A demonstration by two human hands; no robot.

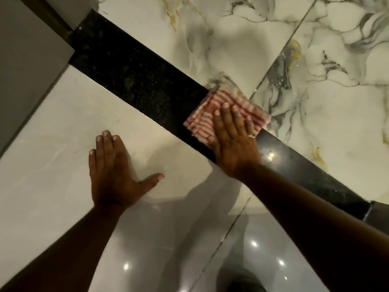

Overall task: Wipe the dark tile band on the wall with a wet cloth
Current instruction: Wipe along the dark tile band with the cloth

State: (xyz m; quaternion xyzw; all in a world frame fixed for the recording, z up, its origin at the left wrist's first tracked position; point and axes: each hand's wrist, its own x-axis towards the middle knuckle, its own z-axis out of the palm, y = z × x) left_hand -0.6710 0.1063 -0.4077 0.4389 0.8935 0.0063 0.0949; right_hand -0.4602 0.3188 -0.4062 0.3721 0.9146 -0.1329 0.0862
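A dark speckled tile band (134, 76) runs diagonally across the wall from upper left to lower right. A folded red-and-white striped cloth (202, 119) lies flat on the band near its middle. My right hand (233, 140) presses flat on the cloth with fingers spread, covering its lower right part. My left hand (113, 171) rests flat and bare on the pale tile below the band, left of the cloth, thumb out. The stretch of band to the right of the cloth (294, 165) looks glossy with light glints.
White marble-pattern tiles (326, 60) with grey and gold veins lie above the band. Plain glossy pale tiles (63, 144) lie below it. A grey panel or frame (25, 60) meets the band's upper left end. A grout line (280, 57) crosses the marble.
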